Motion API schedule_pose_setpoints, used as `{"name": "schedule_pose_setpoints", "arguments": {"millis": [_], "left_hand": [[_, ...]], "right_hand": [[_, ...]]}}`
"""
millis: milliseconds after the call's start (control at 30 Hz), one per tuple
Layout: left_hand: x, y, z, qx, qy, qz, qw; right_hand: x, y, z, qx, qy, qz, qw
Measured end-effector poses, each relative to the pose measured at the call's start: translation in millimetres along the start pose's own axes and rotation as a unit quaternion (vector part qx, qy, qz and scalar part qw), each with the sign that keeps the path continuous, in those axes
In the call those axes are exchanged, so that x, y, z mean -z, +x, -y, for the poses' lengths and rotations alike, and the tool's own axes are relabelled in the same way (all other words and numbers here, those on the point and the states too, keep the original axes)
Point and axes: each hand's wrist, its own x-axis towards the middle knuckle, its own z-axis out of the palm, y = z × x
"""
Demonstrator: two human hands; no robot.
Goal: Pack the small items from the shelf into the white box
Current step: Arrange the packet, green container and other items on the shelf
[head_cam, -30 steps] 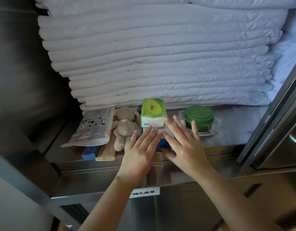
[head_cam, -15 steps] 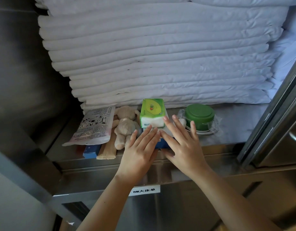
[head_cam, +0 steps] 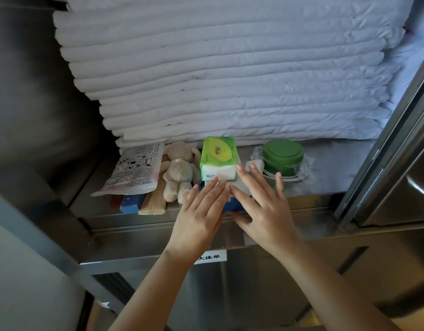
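A green tissue pack (head_cam: pixel 218 158) lies on a white-topped, blue-sided box (head_cam: pixel 237 202) at the front of the steel shelf (head_cam: pixel 330 177). My left hand (head_cam: pixel 201 216) and my right hand (head_cam: pixel 263 206) lie flat on the box top with straight fingers, fingertips touching the pack's near end. My right thumb reaches below the box's front edge. Left of the pack sit a beige plush rabbit (head_cam: pixel 178 170), a printed white pouch (head_cam: pixel 134 168), a small blue box (head_cam: pixel 130 204) and a tan wrapped stick (head_cam: pixel 154 201). On the right stands a green lidded tub (head_cam: pixel 283 156) in clear wrap.
A tall stack of folded white sheets (head_cam: pixel 225 68) fills the shelf behind the items. A steel door frame (head_cam: pixel 397 144) slants down the right side. A dark steel wall (head_cam: pixel 34 91) closes the left. A white label (head_cam: pixel 212 257) sits on the shelf front.
Both hands have stayed on the box and barely shifted. The view has drifted slightly, and the items on the shelf are unmoved.
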Motion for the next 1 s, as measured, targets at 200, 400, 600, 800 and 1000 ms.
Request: {"name": "schedule_pose_setpoints", "arguments": {"millis": [200, 400, 600, 800, 1000], "left_hand": [[-1.9, -5.4, 4.3, -0.011, -0.022, -0.029, 0.999], [-2.3, -11.2, 7.0, -0.009, -0.029, -0.03, 0.999], [1.6, -9.1, 5.6, -0.007, -0.016, -0.031, 0.999], [3.2, -8.6, 3.4, -0.005, -0.002, -0.028, 1.0], [1.8, -10.2, 6.0, -0.005, -0.004, -0.024, 1.0]], "right_hand": [[4.1, -1.5, 1.3, 0.008, 0.036, 0.017, 0.999], [18.9, 6.0, -11.1, 0.019, 0.099, 0.017, 0.995], [13.4, 35.3, -15.2, 0.037, 0.064, 0.012, 0.997], [4.8, 49.3, -8.1, 0.024, 0.074, 0.007, 0.997], [6.1, 53.2, -10.4, 0.03, 0.096, -0.026, 0.995]]}}
